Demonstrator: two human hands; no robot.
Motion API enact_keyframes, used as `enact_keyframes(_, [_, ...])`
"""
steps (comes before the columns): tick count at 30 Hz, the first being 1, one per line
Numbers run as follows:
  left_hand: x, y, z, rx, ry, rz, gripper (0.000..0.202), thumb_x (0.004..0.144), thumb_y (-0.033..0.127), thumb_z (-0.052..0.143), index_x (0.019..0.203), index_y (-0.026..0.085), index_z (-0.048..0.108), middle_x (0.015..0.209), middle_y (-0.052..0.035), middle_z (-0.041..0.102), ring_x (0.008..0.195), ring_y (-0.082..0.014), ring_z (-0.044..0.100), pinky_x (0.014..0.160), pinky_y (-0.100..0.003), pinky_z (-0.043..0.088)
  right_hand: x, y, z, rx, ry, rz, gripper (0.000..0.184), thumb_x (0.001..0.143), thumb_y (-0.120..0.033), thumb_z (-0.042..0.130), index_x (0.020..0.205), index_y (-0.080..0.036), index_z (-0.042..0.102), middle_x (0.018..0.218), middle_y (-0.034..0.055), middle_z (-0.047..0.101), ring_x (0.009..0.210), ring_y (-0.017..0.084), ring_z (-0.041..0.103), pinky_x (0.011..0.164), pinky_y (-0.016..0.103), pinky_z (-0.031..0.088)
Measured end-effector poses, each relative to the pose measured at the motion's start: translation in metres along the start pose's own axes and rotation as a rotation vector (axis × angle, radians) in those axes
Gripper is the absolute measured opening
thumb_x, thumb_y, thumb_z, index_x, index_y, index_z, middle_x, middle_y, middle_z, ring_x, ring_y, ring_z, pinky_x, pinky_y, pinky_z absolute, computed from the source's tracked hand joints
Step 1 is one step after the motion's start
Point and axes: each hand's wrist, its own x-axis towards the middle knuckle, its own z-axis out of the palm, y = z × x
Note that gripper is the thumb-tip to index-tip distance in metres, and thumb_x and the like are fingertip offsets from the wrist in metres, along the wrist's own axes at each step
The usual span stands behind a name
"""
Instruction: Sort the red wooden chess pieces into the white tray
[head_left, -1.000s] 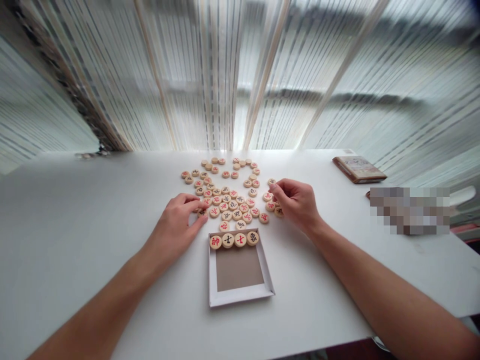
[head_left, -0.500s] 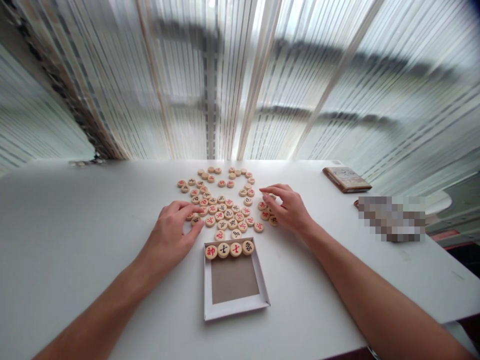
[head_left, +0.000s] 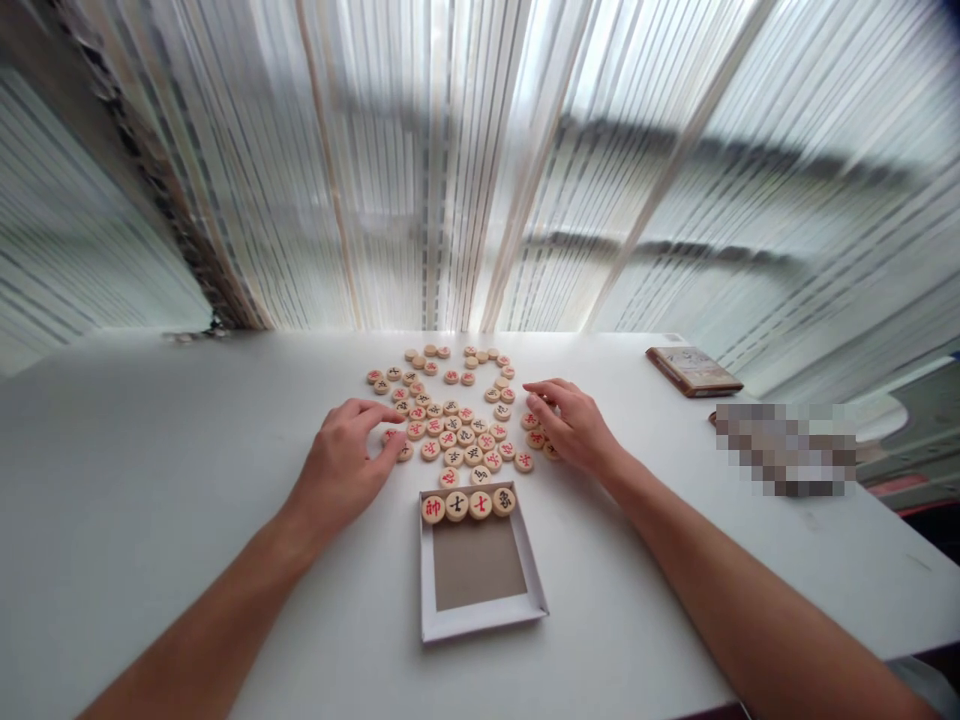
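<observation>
Many round wooden xiangqi pieces (head_left: 465, 437) with red or black characters lie spread on the white table. Just left of them, my left hand (head_left: 346, 450) has its thumb and index finger apart, close by a red-marked piece (head_left: 391, 437) that they partly cover. My right hand (head_left: 576, 425) hovers over the pieces at the right edge of the spread, fingers curved and apart, hiding some of them. Nothing shows in either hand. Between my forearms lies a shallow white-rimmed box (head_left: 487, 612). Several larger-looking pieces (head_left: 457, 506) stand in one row along its far side.
A flat brown box (head_left: 694, 370) lies at the back right of the table (head_left: 225, 420). In front of it is a blurred-out object (head_left: 784, 450). String curtains (head_left: 465, 200) hang behind the far table edge.
The view has turned slightly, so the pieces and box sit a little farther right and lower. My left hand has drawn back slightly left from the pieces. The row in the box is the same.
</observation>
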Motion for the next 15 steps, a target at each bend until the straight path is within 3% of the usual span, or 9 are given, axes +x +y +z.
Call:
enact_keyframes(5, [0.007, -0.009, -0.006, 0.024, 0.046, -0.042, 0.029, 0.094, 0.037, 0.062, 0.109, 0.021, 0.081, 0.117, -0.011, 0.076, 0.11, -0.0325, 0.071, 0.096, -0.046, 0.058, 0.035, -0.003, -0.005, -0.076, 0.033, 0.131, 0.034, 0.103, -0.036, 0.061, 0.123, -0.015, 0.079, 0.129, 0.0178, 0.078, 0.128, 0.036, 0.067, 0.113, 0.051, 0.049])
enact_keyframes(10, [0.007, -0.013, 0.0, 0.008, 0.044, -0.041, 0.028, 0.092, 0.035, 0.063, 0.108, 0.02, 0.081, 0.116, -0.0117, 0.077, 0.111, -0.0328, 0.072, 0.1, -0.047, 0.057, 0.087, -0.006, 0.003, -0.1, -0.066, 0.31, 0.031, 0.103, -0.041, 0.07, 0.118, -0.015, 0.078, 0.116, 0.0152, 0.079, 0.106, 0.03, 0.074, 0.099, 0.047, 0.059])
enact_keyframes(15, [0.008, -0.016, 0.002, 0.008, 0.055, -0.055, 0.032, 0.092, 0.033, 0.063, 0.115, 0.019, 0.079, 0.12, -0.0126, 0.078, 0.113, -0.0332, 0.073, 0.104, -0.048, 0.056, 0.112, -0.005, 0.026, -0.07, -0.121, 0.416, 0.036, 0.106, -0.038, 0.069, 0.137, -0.02, 0.066, 0.14, 0.0118, 0.067, 0.117, 0.026, 0.071, 0.098, 0.048, 0.063])
